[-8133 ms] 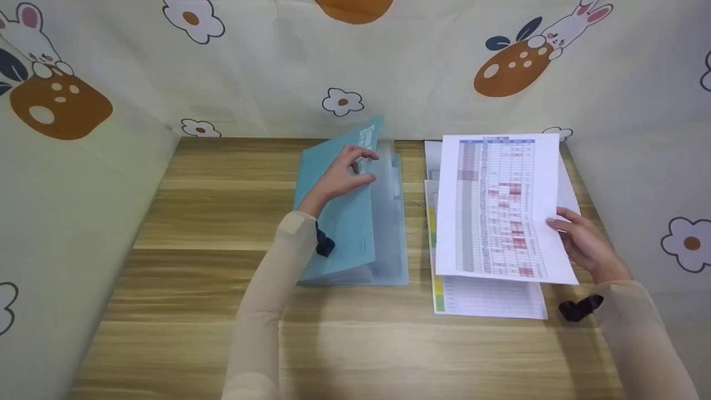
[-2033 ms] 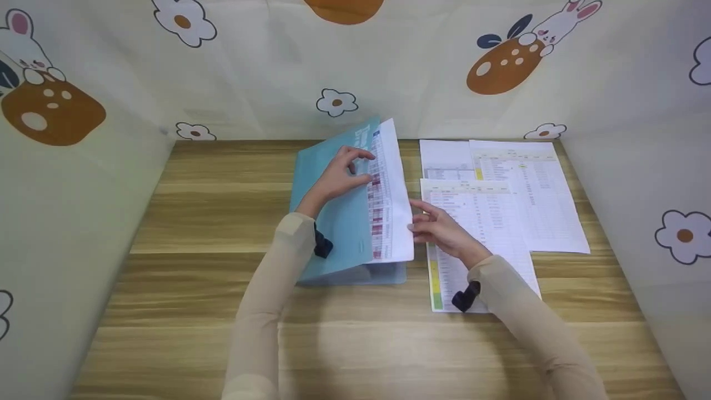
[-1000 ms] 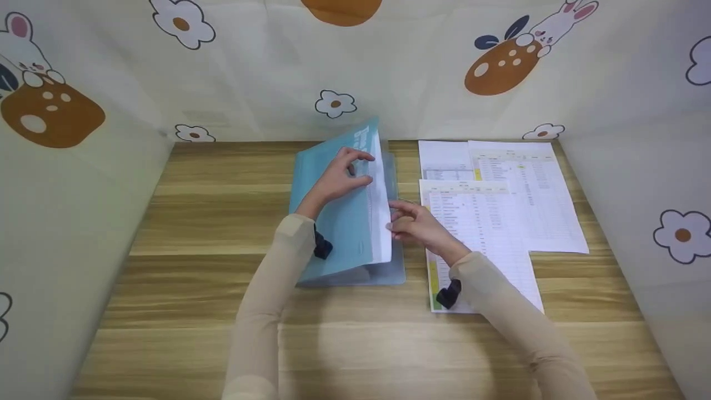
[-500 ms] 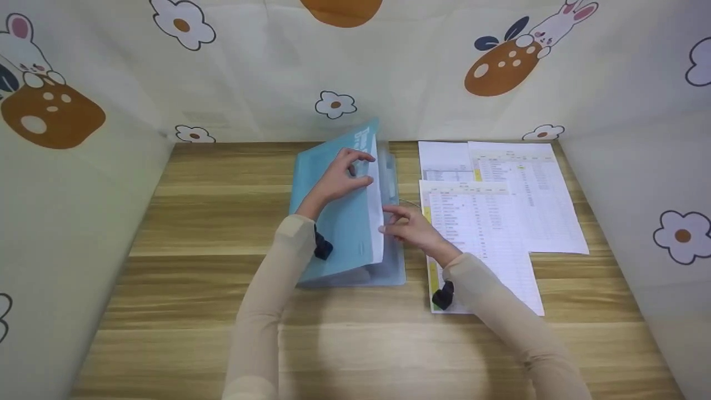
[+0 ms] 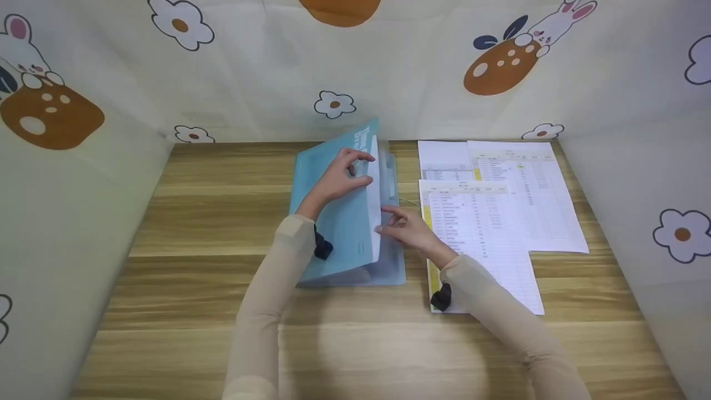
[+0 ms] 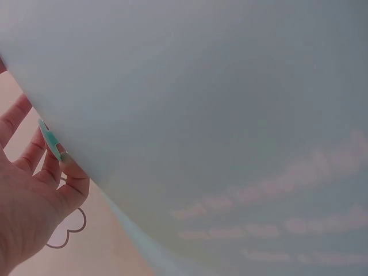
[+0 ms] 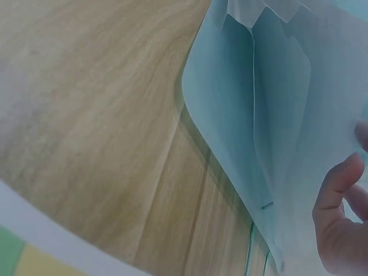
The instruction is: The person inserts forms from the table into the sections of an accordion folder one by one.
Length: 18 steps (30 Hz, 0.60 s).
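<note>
Brown wood-grain tabletop [image 5: 189,333] carries a light-blue rectangular plastic folder [image 5: 392,272], its cover [image 5: 350,239] tilted upward. White printed paper sheets [image 5: 489,228] overlap right of the folder; a single white paper sheet [image 5: 375,216], pinched by the right hand [image 5: 411,230], stands inside. The left hand [image 5: 339,179] pinches the cover.

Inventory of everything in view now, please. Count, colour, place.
document folder: 1, light blue, centre of the tabletop, cover tilted up
paper sheet: 1, white, upright, partly under the raised cover
loose printed sheets: at least 3, white, overlapping to the right
thin cord: 2 strands visible, green, by the folder's open side
tabletop: 1, brown wood-grain, under everything
backdrop: cream with rabbit and flower prints, behind and both sides; panel count unclear
wrist cameras: 2, black, one per cuff
sleeves: 2, beige, both arms
left hand: 1, bare, at the cover's edge
right hand: 1, bare, pinching the paper sheet
</note>
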### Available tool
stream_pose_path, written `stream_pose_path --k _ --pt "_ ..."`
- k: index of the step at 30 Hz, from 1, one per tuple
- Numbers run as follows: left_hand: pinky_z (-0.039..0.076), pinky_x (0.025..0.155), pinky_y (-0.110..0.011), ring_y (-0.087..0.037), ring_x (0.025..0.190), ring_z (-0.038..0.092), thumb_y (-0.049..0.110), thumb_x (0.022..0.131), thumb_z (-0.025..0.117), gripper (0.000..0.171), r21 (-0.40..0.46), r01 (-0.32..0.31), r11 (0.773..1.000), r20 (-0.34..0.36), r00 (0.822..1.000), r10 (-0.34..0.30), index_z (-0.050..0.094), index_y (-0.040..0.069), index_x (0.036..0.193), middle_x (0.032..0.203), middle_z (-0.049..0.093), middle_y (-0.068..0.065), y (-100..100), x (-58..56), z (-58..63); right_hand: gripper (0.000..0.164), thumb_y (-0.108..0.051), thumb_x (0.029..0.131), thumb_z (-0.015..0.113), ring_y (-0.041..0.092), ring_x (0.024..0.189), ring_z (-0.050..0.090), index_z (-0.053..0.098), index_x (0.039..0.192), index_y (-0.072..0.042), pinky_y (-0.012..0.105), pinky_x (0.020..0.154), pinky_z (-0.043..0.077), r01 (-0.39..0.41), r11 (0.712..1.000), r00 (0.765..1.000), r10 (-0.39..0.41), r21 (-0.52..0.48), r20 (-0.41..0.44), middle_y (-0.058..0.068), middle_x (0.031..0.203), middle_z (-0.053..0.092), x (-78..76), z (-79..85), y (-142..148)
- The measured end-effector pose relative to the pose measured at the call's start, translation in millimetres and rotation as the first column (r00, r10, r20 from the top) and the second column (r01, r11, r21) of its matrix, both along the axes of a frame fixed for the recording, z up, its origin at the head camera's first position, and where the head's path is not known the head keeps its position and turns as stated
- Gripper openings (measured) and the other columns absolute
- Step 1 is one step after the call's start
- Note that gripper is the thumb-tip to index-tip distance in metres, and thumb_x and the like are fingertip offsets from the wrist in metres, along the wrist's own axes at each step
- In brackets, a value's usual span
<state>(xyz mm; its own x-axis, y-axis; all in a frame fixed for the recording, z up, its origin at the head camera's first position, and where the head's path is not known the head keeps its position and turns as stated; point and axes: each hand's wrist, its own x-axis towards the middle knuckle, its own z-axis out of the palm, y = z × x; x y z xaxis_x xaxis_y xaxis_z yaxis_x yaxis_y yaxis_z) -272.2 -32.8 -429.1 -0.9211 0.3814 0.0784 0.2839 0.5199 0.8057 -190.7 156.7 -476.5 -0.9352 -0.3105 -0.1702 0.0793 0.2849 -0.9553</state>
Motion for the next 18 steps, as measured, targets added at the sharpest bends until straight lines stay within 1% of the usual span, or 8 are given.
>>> stream_pose_path --k 3,6,8,10,14,18 --pt "0.04 0.073 -0.029 -0.017 0.091 0.04 0.027 0.076 0.065 0.04 -0.004 -0.001 1.0 0.001 1.0 0.001 0.054 0.021 0.114 0.114 0.039 -0.001 0 -0.1 0.0 0.053 -0.019 0.08 0.065 0.013 0.055 0.045 0.046 0.127 -0.003 0.027 0.052 0.039 0.005 1.0 1.0 -0.004 -0.012 0.012 0.01 0.086 0.048 3.6 12.7 5" --pt "0.04 0.074 -0.028 -0.016 0.092 0.04 0.027 0.076 0.066 0.041 -0.005 -0.004 1.0 0.005 1.0 0.004 0.054 0.022 0.114 0.114 0.039 0.0 -1 -0.3 -0.2 0.05 -0.017 0.082 0.062 0.017 0.059 0.046 0.045 0.127 -0.001 0.028 0.053 0.039 0.02 0.999 1.0 -0.02 -0.031 0.001 0.012 0.088 0.047 4.6 22.8 15" --pt "0.039 0.075 -0.028 -0.016 0.092 0.039 0.027 0.076 0.065 0.04 -0.001 -0.002 1.0 0.007 1.0 0.002 0.054 0.022 0.114 0.114 0.039 0.001 -1 -0.6 -0.5 0.049 -0.015 0.083 0.061 0.017 0.06 0.046 0.045 0.126 0.001 0.026 0.052 0.039 0.038 0.998 0.999 -0.038 -0.058 -0.001 0.013 0.089 0.048 1.4 21.8 26" --pt "0.039 0.075 -0.028 -0.016 0.092 0.039 0.026 0.076 0.065 0.04 0.005 0.001 1.0 0.011 1.0 -0.001 0.054 0.022 0.114 0.114 0.039 0.001 -2 -1.3 -1.1 0.048 -0.015 0.083 0.061 0.016 0.059 0.047 0.045 0.125 0.001 0.025 0.052 0.04 0.066 0.995 0.998 -0.066 -0.073 -0.001 0.012 0.09 0.049 -3.4 16.9 39" --pt "0.039 0.074 -0.027 -0.014 0.092 0.039 0.027 0.076 0.065 0.04 0.0 0.0 1.0 0.016 1.0 0.0 0.054 0.024 0.114 0.113 0.038 0.004 -2 -2.1 -1.6 0.049 -0.02 0.083 0.061 0.011 0.06 0.047 0.045 0.126 -0.002 0.023 0.054 0.042 0.126 0.991 0.992 -0.127 -0.033 -0.012 0.009 0.094 0.05 -11.7 6.7 67" --pt "0.039 0.072 -0.027 -0.014 0.089 0.039 0.028 0.076 0.065 0.039 0.008 0.004 1.0 0.018 1.0 -0.004 0.054 0.024 0.113 0.112 0.039 0.003 -2 -2.3 -1.2 0.05 -0.024 0.084 0.06 0.011 0.063 0.046 0.044 0.127 -0.003 0.022 0.056 0.042 0.162 0.987 0.987 -0.162 0.0 -0.016 0.011 0.098 0.047 -13.5 7.1 93"
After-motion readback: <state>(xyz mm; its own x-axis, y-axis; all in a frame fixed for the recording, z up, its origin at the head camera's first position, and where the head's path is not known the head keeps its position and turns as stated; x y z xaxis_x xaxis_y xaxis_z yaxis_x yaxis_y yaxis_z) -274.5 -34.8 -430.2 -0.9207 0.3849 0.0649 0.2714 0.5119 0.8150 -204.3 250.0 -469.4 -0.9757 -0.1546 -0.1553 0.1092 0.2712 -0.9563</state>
